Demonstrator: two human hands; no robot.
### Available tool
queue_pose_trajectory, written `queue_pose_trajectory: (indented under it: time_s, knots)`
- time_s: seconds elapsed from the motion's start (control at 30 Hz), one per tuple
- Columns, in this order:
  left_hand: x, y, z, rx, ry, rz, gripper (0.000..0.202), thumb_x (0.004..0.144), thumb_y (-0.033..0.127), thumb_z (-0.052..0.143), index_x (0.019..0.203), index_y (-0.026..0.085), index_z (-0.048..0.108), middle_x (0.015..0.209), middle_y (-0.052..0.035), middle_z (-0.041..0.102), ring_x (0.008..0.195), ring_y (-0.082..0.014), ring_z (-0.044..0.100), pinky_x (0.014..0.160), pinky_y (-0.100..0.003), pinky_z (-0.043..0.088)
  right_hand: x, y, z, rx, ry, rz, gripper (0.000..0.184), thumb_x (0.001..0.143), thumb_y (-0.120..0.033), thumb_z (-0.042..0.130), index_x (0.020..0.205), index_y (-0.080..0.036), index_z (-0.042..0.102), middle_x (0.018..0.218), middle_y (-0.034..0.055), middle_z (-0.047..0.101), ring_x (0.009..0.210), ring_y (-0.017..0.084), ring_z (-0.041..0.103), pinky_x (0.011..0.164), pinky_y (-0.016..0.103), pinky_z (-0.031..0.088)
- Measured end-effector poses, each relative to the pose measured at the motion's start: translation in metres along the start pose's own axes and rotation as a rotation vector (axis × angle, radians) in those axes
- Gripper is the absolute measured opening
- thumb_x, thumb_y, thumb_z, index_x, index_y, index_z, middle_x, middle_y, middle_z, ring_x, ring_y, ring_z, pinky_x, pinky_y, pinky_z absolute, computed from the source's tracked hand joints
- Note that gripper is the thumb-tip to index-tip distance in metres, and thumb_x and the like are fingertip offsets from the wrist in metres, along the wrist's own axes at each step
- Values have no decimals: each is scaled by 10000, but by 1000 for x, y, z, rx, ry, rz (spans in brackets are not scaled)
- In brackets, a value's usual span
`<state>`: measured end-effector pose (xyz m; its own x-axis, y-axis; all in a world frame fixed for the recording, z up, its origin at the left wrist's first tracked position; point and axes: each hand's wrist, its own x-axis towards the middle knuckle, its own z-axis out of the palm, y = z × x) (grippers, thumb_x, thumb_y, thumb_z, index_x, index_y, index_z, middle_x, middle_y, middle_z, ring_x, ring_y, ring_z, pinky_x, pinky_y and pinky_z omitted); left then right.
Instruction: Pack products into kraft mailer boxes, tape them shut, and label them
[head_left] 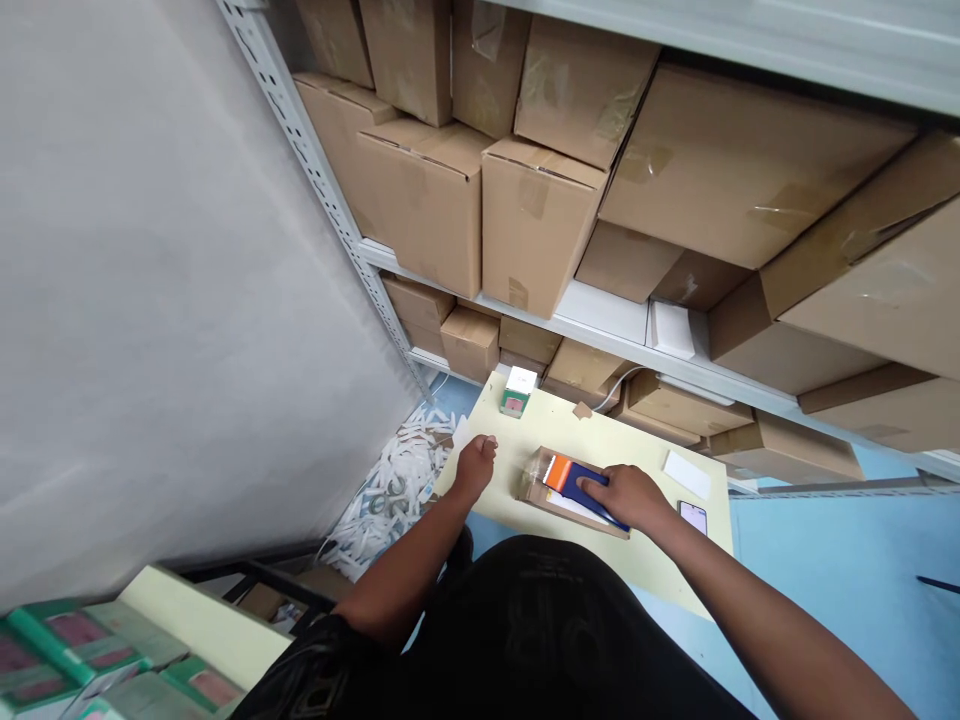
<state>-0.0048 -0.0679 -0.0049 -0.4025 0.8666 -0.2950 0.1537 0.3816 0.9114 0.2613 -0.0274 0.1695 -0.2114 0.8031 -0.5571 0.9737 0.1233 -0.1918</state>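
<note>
My right hand [626, 493] grips a dark blue flat pack with an orange end [574, 480]; its exact kind is unclear. The pack lies slantwise over a brown cardboard box [536, 490] on the pale yellow table [615, 435]. Under the pack, part of a white label shows on the box. My left hand [476, 465] is closed above the table's left side, apart from the cardboard box, with its fingers curled. Whatever may be in those fingers is too small to name. Beyond it stands a small green and white box [518, 392].
A phone [692, 516] and a white card [687, 474] lie at the table's right. Shelves [600, 310] full of cardboard boxes rise behind. White paper strips [397, 490] heap on the floor left, by the grey wall. Green boxes [97, 650] sit at lower left.
</note>
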Motion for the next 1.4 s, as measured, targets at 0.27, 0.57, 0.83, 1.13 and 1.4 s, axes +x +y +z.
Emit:
queue_pose_trajectory:
  time_s: [0.27,0.57,0.83,1.13,1.4]
  knots:
    - [-29,-37,46,336,-133,69,280,991,347,482,762,208,565,725,-38,634,791,-214,657,755,-316,468,3,-1,9,-19,-1,11,581,898,-718,509,946,-223,808,922,123,785,854,275,705,623,306,385]
    - [-24,-28,23,458,-217,310,468,995,323,467,1418,123,484,1421,-214,577,1346,-293,550,1081,-465,455,5,1,7,10,-1,27,604,896,-730,499,954,-218,815,926,133,787,855,273,715,612,303,380]
    - [-40,15,42,724,-459,753,1377,636,764,782,1650,132,98,1689,-232,207,1571,-417,154,1252,-611,178,8,-5,-2,-93,-5,17,628,898,-727,487,1009,-200,811,1012,150,785,937,290,725,676,301,442]
    - [-37,30,49,807,-532,780,1358,613,684,848,1650,190,125,1690,-206,231,1559,-393,226,1254,-572,195,9,3,0,-31,-12,44,714,844,-813,490,973,-187,809,962,166,783,877,295,730,679,321,463]
    - [-34,33,51,905,-523,831,1236,695,700,767,1630,141,184,1662,-245,278,1524,-418,298,1227,-570,224,-5,54,-13,-45,1,54,700,835,-809,512,879,-171,795,917,175,772,858,299,706,681,325,439]
